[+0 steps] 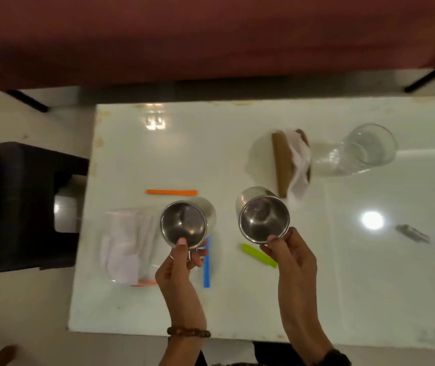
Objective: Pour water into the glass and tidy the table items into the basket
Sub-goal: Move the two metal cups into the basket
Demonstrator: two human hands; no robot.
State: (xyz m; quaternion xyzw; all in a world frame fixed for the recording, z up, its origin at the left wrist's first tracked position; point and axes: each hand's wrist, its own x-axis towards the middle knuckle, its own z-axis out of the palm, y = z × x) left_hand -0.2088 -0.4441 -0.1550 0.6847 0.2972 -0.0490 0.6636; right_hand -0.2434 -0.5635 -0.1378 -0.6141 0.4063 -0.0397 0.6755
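I hold two steel cups above the white table [237, 299]. My left hand [182, 265] grips the left steel cup [184, 223] by its rim and handle. My right hand [290, 257] pinches the near rim of the right steel cup [264, 220]. Both cups look empty from above. A clear glass [364, 149] stands at the far right of the table. An orange stick [171, 192], a blue stick [207, 262] and a green stick [260, 255] lie on the table around my hands.
A brown holder with white tissue [290, 162] stands behind the right cup. A clear container with white paper [129, 244] lies at the left. Grey packets [413, 233] lie along the right side. A dark chair [23, 204] stands left of the table.
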